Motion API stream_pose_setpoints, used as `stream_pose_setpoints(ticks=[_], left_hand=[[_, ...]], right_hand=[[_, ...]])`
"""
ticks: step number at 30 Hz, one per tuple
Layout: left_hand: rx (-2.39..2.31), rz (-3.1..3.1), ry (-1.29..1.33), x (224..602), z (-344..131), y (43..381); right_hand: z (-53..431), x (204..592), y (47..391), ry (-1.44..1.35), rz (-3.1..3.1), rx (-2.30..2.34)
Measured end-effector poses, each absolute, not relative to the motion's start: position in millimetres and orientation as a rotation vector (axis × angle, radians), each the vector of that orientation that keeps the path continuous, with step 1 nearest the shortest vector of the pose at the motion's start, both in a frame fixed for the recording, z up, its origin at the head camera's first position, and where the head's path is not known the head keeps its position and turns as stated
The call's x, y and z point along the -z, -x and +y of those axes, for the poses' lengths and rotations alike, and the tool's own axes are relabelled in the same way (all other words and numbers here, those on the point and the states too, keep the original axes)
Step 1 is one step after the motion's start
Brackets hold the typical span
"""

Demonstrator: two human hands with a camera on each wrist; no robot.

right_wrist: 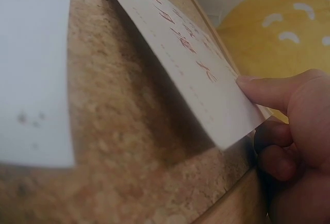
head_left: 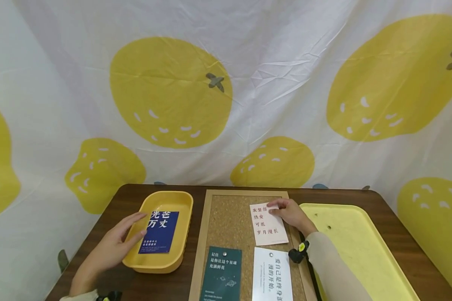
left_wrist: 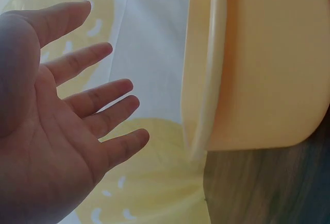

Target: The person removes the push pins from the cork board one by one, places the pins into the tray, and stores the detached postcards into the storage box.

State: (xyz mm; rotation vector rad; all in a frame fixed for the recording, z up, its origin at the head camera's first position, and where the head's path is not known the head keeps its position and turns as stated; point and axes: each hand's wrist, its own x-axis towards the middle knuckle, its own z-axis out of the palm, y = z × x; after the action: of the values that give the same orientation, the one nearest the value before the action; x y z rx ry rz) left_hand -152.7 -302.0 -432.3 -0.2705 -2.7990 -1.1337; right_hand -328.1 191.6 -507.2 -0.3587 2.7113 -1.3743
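My right hand pinches the upper right edge of a pale card with red characters. That card is held over the upper right of a cork board; in the right wrist view the card is tilted, with part of it raised off the cork. My left hand, fingers spread and relaxed, hovers by the left side of a yellow plastic basket. A dark blue card with white characters lies in the basket, and the left hand does not grip it.
A dark green card and a white card, each with a pushpin, are fixed lower on the board. Right of the board, a light yellow tray holds small dark items. A lemon-print curtain hangs behind the brown table.
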Motion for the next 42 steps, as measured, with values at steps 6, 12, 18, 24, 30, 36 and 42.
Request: stream_pose_setpoints(ticks=[6,12,18,24,30,36,42], left_hand=[[1.170,-2.834,0.163,433,-308,153],[1.162,-2.857,0.109,438,-312,154],[1.205,-2.876,0.099,446,-318,154],[1.246,-2.886,0.076,456,-325,156],[1.294,-2.940,0.032,465,-333,160],[1.439,-2.976,-0.034,475,-339,165],[1.546,-2.983,-0.091,483,-343,167]], right_hand=[[192,508,328,0.342,2.721,1.362],[193,511,330,0.347,2.729,1.357],[192,509,328,0.349,2.727,1.364],[192,508,327,0.354,2.726,1.376],[191,507,327,0.337,2.714,1.381],[191,508,327,0.339,2.713,1.387],[191,507,325,0.352,2.719,1.389]])
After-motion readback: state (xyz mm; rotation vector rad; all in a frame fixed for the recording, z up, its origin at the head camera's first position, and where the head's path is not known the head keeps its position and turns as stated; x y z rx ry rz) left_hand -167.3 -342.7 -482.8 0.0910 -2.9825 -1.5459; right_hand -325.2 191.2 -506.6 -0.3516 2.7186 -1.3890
